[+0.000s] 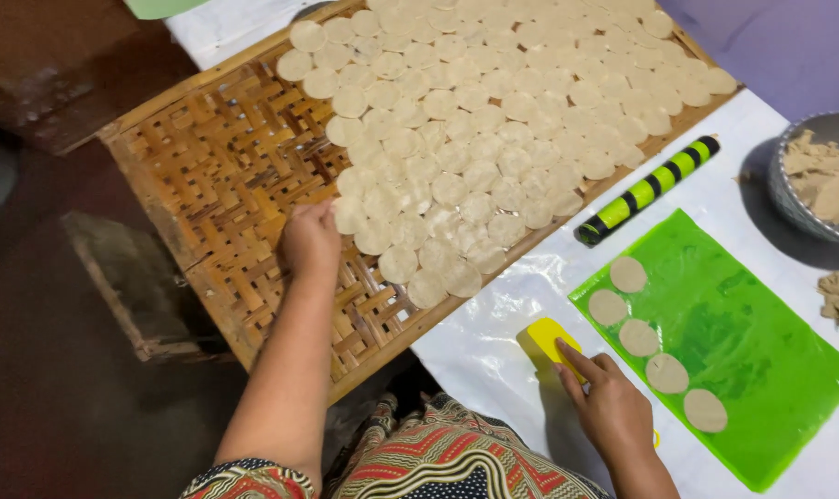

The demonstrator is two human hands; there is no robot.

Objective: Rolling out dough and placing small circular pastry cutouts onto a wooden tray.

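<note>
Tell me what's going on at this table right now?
A person's left hand rests on a woven bamboo tray, at the edge of many thin dough discs laid out in rows. The right hand touches a yellow scraper beside a green mat holding five cut discs. A striped rolling pin lies between tray and mat.

Single head view, looking steeply down, close over worktop.

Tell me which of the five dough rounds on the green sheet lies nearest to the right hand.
The second round from the top, at the sheet's left edge. It lies closest to the right hand and yellow scraper; the others sit farther right along the diagonal row.
</note>
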